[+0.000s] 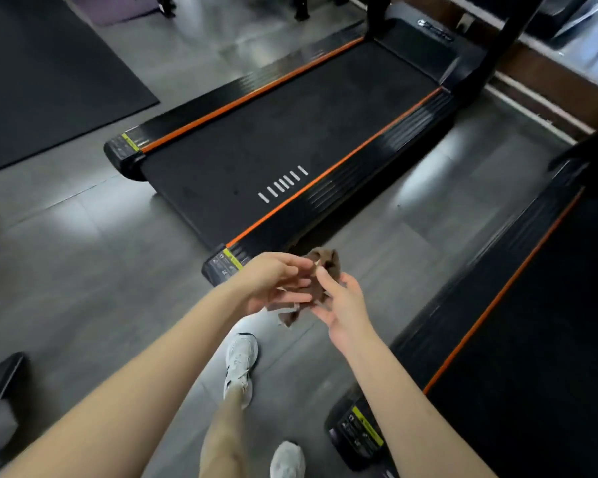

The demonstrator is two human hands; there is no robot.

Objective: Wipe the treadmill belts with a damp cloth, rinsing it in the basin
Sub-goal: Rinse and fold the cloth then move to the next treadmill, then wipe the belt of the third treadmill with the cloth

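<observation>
Far left on the grey floor lies a dark mat (pixel 49 81), well clear of the action. Moving right, the treadmill belt (pixel 283 132) stretches away, nothing on it. In the near centre, the left hand (pixel 273 281) curls its fingers onto the brown cloth (pixel 320 284), held in the air just short of the treadmill's near corner. The right hand (pixel 342 305) pinches it from the other side. It looks soft, light and limp, likely damp; best bunched into a pad in the palm. Far right, a second belt (pixel 532 357) waits.
</observation>
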